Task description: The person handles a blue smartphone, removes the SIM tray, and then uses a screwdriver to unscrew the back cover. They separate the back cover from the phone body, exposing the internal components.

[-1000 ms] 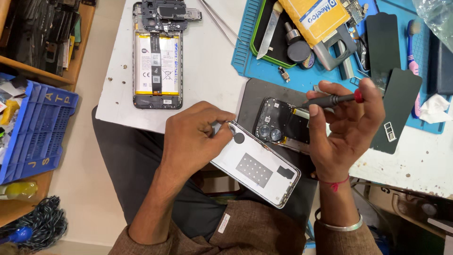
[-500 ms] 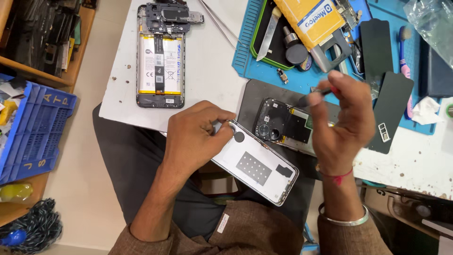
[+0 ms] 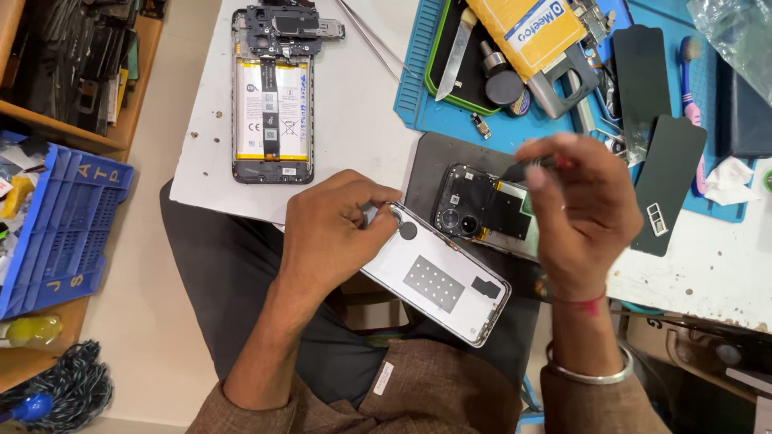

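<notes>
White bench [image 3: 354,120] — left hand [image 3: 334,233] grips back cover [image 3: 438,281], right hand [image 3: 579,213] pinches screwdriver [image 3: 531,167].

One view only, from a camera worn on the person's head. It looks steeply down over the chest and lap onto the near edge of the counter [image 3: 354,120], at close working range. The forearms enter from the bottom of the frame, the left hand [image 3: 334,229] left of centre, the right hand [image 3: 575,213] right of centre. The floor and a blue crate [image 3: 60,229] fall at the left margin. No second view overlaps it.
</notes>
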